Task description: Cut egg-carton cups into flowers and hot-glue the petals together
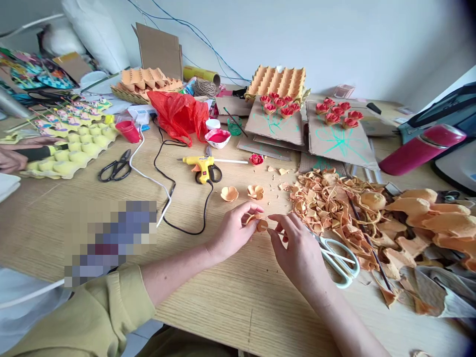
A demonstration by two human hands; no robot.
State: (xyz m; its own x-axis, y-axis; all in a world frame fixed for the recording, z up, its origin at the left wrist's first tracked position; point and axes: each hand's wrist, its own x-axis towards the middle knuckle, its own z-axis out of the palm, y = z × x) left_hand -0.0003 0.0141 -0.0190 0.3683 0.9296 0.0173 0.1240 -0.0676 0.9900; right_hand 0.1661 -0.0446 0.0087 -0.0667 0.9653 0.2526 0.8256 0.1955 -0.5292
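Orange flower [254, 218], unpainted, in left hand [233, 232], nearer than glue gun [203, 168]; right hand [300, 250] pinches a thin stick [277, 232]; two unpainted blooms [229, 194] lie near the gun, painted red flowers [288, 110] beyond.

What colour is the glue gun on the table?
The glue gun is yellow with black and red parts; it shows best in the head view.

Magenta flask [422, 149], crumpled red plastic bag [178, 116] — yellow roll [201, 74] behind twine [206, 89], pale wall [334, 44]
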